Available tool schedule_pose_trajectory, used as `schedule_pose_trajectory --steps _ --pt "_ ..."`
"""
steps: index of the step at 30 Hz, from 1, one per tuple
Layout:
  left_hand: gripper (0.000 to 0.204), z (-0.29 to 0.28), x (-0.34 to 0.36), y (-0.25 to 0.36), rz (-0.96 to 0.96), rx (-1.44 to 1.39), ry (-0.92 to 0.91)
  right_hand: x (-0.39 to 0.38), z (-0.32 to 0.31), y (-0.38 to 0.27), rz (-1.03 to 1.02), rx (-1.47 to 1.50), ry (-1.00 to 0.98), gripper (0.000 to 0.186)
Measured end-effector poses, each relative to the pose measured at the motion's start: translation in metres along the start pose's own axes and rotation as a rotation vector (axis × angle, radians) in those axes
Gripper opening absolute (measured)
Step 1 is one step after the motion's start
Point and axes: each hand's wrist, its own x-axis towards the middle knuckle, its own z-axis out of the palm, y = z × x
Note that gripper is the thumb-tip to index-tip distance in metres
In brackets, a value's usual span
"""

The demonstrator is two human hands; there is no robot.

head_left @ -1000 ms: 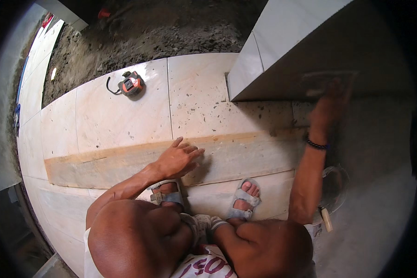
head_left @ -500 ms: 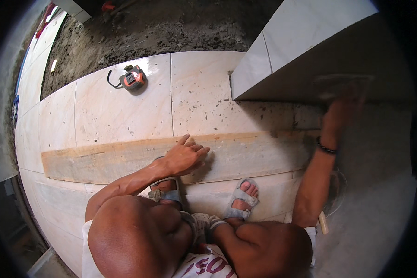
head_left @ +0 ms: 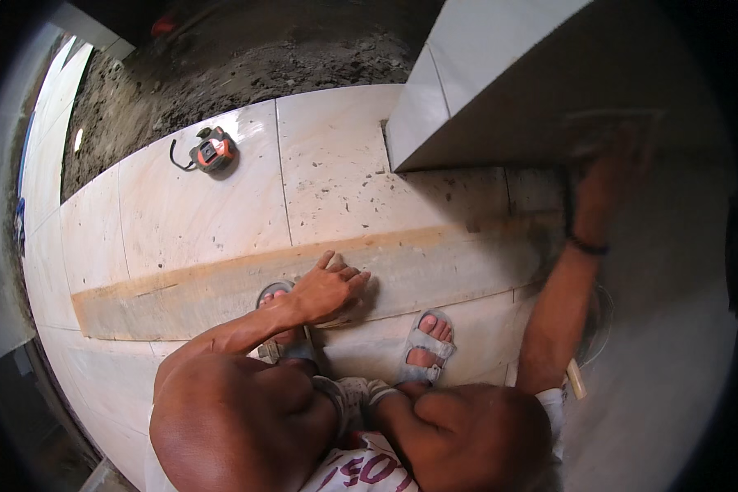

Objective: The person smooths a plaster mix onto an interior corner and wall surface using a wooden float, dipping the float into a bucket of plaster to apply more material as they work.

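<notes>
- Right hand (head_left: 611,176): upper right of the frame, in deep shadow and blurred, at the lower side of a thin rectangular plate (head_left: 627,112). Finger closure, and whether it grips the plate, cannot be told.
- Plate: upper right, flat, straight pale edge, squared corner; lies against or just in front of a dark grey wall face (head_left: 533,123). Material too dim to read.
- Left hand (head_left: 330,293): centre of the frame, fingers loosely spread and slightly bent, nothing seen in the grasp; over a long board.
- Board (head_left: 180,297): runs from left to right across the middle; worn grey face, tan strip along the upper edge, surface scuffed.
- Floor tiles (head_left: 201,209): left and centre, smooth, cream with faint pinkish veining, thin dark joints; small dark crumbs scattered near the wall.
- Tiled facing (head_left: 496,49): upper right of centre, glossy white slabs meeting the rough grey face at a sharp edge.
- Tape measure (head_left: 213,153): upper left of centre, rounded black-and-orange case, dark strap loop; rests on tile.
- Soil (head_left: 246,70): top, dark, loose, lumpy.
- Bracelet (head_left: 586,245): dark band, right wrist.
- Sandals (head_left: 429,346): lower centre, grey, strapped, dusty.
</notes>
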Motion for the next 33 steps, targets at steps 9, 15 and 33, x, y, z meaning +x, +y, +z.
schedule_pose_trajectory --steps 9,15,33 --pt "0.054 -0.008 0.013 0.005 0.001 -0.002 -0.033 -0.053 -0.034 0.028 0.223 0.203 0.116 0.049" --pt "0.056 -0.007 0.002 -0.009 -0.003 0.011 -0.063 -0.014 -0.002 0.013 -0.075 -0.047 0.165 0.045" --pt "0.057 -0.287 0.048 0.11 0.4 0.855 0.389 0.02 -0.018 0.132 0.33 0.046 0.268 0.043"
